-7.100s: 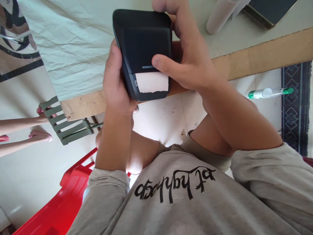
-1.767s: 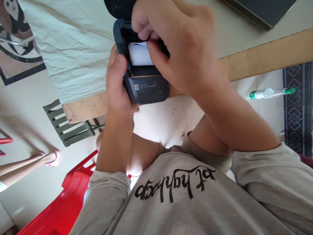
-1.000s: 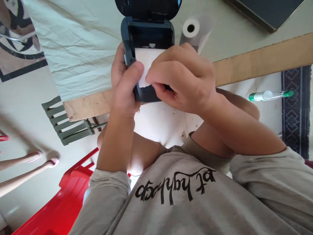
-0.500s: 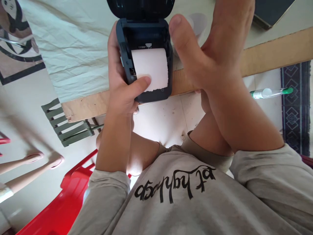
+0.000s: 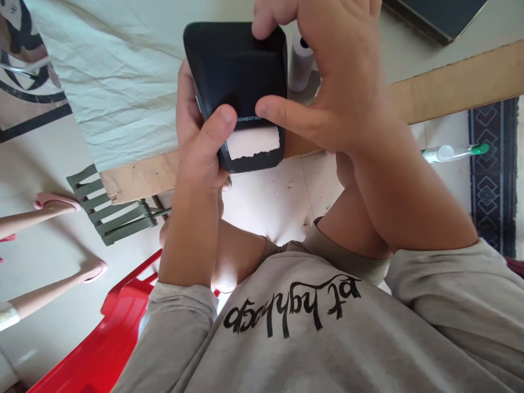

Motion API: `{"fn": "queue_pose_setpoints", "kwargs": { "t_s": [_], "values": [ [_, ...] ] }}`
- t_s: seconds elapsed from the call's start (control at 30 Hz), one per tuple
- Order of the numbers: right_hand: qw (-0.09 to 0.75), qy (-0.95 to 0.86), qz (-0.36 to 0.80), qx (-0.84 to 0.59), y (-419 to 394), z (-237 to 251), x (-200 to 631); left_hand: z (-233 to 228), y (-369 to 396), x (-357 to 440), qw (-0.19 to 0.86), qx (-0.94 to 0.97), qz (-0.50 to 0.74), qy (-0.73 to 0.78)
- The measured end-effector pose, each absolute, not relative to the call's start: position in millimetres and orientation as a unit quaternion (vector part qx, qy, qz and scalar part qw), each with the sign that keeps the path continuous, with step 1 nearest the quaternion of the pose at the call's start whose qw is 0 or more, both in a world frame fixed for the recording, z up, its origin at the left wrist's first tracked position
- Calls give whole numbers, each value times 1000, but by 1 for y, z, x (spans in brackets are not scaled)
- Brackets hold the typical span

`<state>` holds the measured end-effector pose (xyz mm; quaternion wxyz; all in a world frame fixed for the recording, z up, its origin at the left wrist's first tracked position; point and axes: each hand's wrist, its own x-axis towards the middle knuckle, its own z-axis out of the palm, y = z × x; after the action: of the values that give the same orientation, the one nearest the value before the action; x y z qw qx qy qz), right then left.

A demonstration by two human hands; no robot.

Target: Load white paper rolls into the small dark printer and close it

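Note:
A black label printer [image 5: 241,71] with its lid down is in my left hand [image 5: 200,136]. The thumb lies over the printer's front left edge, the fingers along its left side. A strip of white paper [image 5: 254,143] with a ragged edge sticks out below the lid. My right hand [image 5: 339,76] is spread over the lid's right side, thumb and a finger apart and at its surface; its other fingers are partly out of frame. Behind the printer, a white paper roll [image 5: 301,65] stands on the table, partly covered by my right hand.
The table has a pale green cloth [image 5: 106,71] and a wooden edge [image 5: 143,174]. A dark box-like object [image 5: 438,16] lies at the far right. Below are a green slatted stool [image 5: 110,213], a red chair [image 5: 110,327], a clear bottle [image 5: 454,153] and another person's feet [image 5: 94,270].
The printer's lid has swung down, covering the paper roll inside except for the strip at the front. My right hand has moved left onto the lid. The other person's feet have moved apart.

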<state>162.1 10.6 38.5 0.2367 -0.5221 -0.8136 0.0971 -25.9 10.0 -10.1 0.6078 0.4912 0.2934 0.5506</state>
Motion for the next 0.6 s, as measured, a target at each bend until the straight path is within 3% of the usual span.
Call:
{"fn": "queue_pose_setpoints", "kwargs": {
  "t_s": [0.37,0.6],
  "values": [
    [185,-804,133,-549,17,40,156,-4,7,-27,609,469,534,353],
    [207,-765,93,-603,16,36,166,1,4,-19,614,451,543,354]
  ]
}}
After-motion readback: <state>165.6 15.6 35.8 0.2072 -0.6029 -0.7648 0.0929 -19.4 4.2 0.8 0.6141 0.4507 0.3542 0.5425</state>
